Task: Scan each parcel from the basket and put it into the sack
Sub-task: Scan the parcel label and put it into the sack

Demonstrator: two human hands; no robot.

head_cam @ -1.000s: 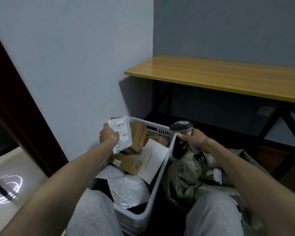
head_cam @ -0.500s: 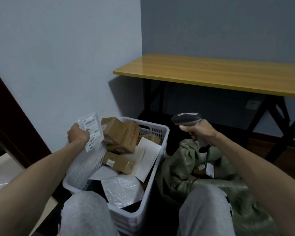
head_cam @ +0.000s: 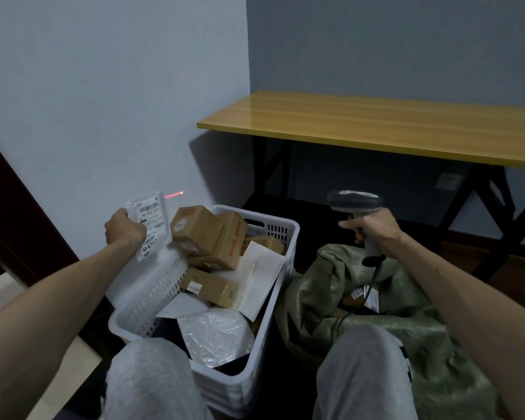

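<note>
Two knees [head_cam: 152, 383] in grey trousers sit nearest, with a white slotted basket [head_cam: 255, 371] between them and a green woven sack [head_cam: 312, 301] just beside it on the right. The basket holds a clear plastic pouch [head_cam: 215, 334] at its near end, white envelopes [head_cam: 262, 268], and brown cardboard boxes [head_cam: 197, 228] piled toward the far end. In the sack's open mouth lies a labelled parcel [head_cam: 372, 300] — only partly visible. Above the basket's left rim the left hand [head_cam: 125, 230] grips a flat parcel [head_cam: 153, 222], fingers curled round its edge, barcode label showing. The right hand [head_cam: 373, 233] is wrapped round the handle of a grey scanner [head_cam: 353, 201] above the sack; the scanner's head points left and its cable hangs into the sack. A thin red line [head_cam: 173, 194] glows on the wall [head_cam: 103, 101] just past the flat parcel's top corner. Farther back stands a wooden table [head_cam: 376, 122] on black legs.
</note>
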